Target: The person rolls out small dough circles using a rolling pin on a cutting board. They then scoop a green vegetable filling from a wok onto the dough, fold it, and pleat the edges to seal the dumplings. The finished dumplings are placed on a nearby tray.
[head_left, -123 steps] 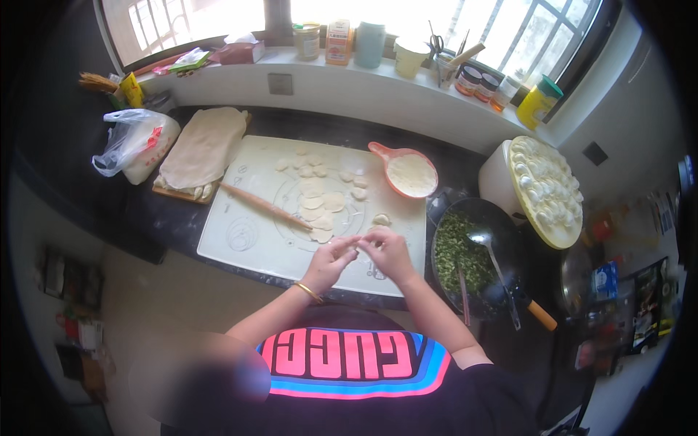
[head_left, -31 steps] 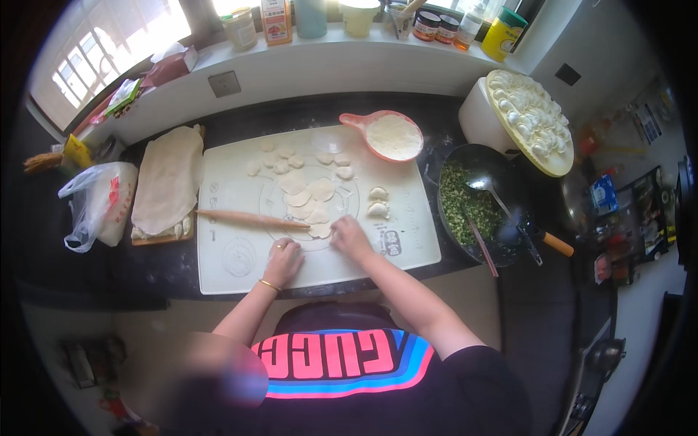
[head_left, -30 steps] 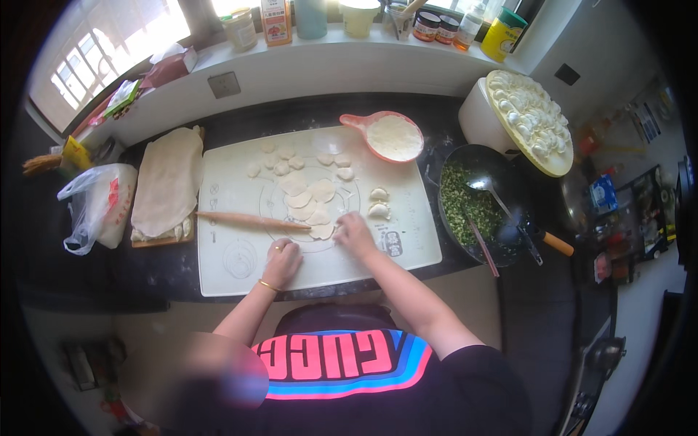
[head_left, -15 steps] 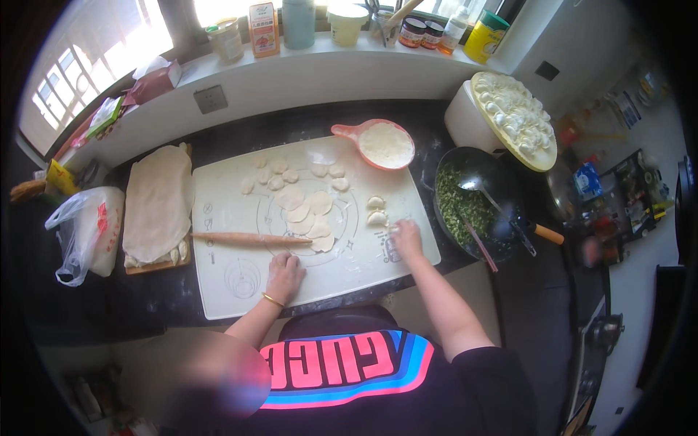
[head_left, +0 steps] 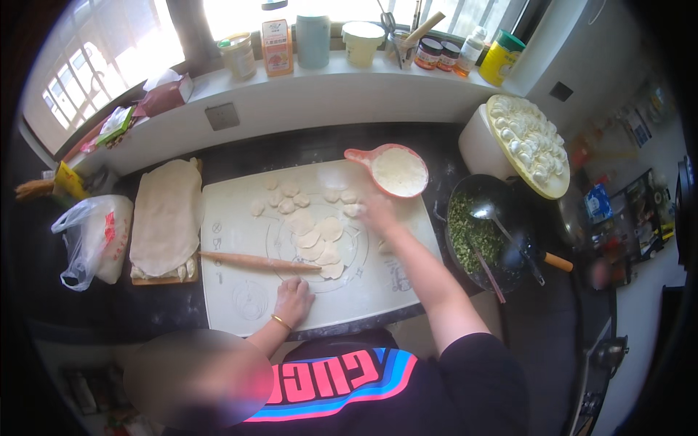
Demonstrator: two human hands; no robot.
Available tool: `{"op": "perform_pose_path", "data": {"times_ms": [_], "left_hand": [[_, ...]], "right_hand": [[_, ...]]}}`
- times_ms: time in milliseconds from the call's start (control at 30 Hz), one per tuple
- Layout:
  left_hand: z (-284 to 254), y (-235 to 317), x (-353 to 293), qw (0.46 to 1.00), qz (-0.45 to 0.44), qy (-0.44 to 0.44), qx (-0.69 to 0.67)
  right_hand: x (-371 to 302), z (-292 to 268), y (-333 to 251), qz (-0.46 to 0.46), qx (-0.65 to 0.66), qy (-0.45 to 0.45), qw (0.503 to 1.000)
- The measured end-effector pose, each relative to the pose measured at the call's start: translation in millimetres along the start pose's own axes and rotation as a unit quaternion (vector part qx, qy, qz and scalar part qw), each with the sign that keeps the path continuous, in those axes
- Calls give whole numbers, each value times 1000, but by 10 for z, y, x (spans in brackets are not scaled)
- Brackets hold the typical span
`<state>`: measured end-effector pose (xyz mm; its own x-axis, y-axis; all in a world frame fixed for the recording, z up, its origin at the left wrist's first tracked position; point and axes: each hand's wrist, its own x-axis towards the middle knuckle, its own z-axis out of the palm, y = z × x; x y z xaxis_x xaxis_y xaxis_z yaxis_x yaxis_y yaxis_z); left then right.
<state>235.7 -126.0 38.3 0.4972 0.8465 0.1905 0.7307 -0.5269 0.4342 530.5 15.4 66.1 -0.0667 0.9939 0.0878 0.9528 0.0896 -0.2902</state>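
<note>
My left hand (head_left: 294, 301) lies on the white mat (head_left: 349, 301), its fingers resting loosely just below the wooden rolling pin (head_left: 265, 263). My right hand (head_left: 377, 214) reaches across to the far part of the mat, right beside a small flattened dough piece (head_left: 352, 211); its fingers are blurred, so any grip is unclear. Several round dumpling wrappers (head_left: 329, 229) overlap in the middle of the mat. Behind them lies a group of small dough pieces (head_left: 286, 206). Dumplings (head_left: 384, 248) near my right forearm are mostly covered by it.
A red-rimmed scoop of flour (head_left: 399, 173) rests at the mat's far edge. To the right stand a wok of chopped green filling (head_left: 469, 231) and a yellow tray of dumplings (head_left: 529, 138). On the left are a dough-covered board (head_left: 166, 218) and a plastic bag (head_left: 109, 236).
My right hand has moved away from the finished dumplings, up and left to the small dough pieces. My left hand stays by the rolling pin. The whole view has shifted slightly.
</note>
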Motion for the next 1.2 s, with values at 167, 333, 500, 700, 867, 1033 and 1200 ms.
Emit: {"op": "perform_pose_path", "data": {"times_ms": [167, 333, 500, 700, 867, 1033, 1200], "left_hand": [[-81, 101, 115, 1000, -5, -17, -1], [-139, 125, 154, 998, -32, -54, 7], [-227, 228, 97, 1000, -16, -23, 7], [-453, 816, 378, 782, -345, -78, -513], [-217, 1088, 680, 468, -267, -200, -818], [-703, 1333, 859, 534, -231, -187, -792], [-700, 1494, 793, 552, -253, -146, -781]], "right_hand": [[227, 273, -156, 6, -53, -8, 999], [-159, 237, -389, -113, -71, 29, 991], [-643, 153, -328, -17, 118, 68, 991], [-1489, -720, -942, -105, 282, 18, 954], [-1710, -1497, -864, -215, 233, 163, 934], [-1264, -3504, 479, 146, 160, 291, 932], [-1181, -5085, 1404, 329, 199, 288, 877]]}}
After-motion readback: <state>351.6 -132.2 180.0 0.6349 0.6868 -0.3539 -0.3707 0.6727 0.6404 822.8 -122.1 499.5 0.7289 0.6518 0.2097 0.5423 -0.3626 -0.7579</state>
